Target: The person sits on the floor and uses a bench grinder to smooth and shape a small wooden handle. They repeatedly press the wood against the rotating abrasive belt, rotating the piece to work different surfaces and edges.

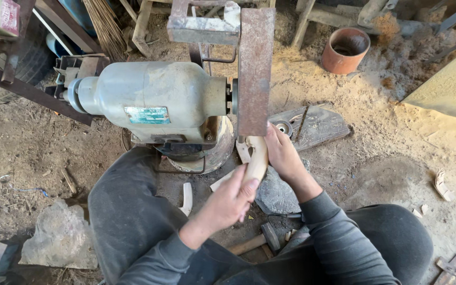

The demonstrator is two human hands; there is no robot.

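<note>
Both hands hold one curved pale wooden piece (257, 158) at the sanding belt. Left hand (229, 203) wraps the near, lower end, fingers curled over it, thumb side up, pinching the wood. Right hand (282, 153) clamps the far, upper end from the right side, fingers folded round it, close to the belt. Wooden piece long axis runs near-to-far, slightly tilted, lower end toward the person, upper end pointing up at the bottom edge of the rusty brown sanding belt (255, 68). Top end is touching or just short of the belt; contact cannot be told. The piece bows a bit, convex side to the right.

Belt hangs vertical from a rusty metal bracket (201, 26), driven by a grey-green motor (149, 100) lying sideways just left of it, with a teal plate on its side. Motor sits on a round base (212, 155).

Under the hands: a grey flat stone (276, 195), a hammer (257, 241) with wooden handle between the knees, and a small pale curved offcut (187, 198) on the ground left of the left hand. Dark trousers, knees either side. Right of the belt lies a dark board (312, 124) with a small round wheel on it. Far back an orange clay pot (345, 50), sawdust around it. Grey rock (62, 240) lower left.
</note>
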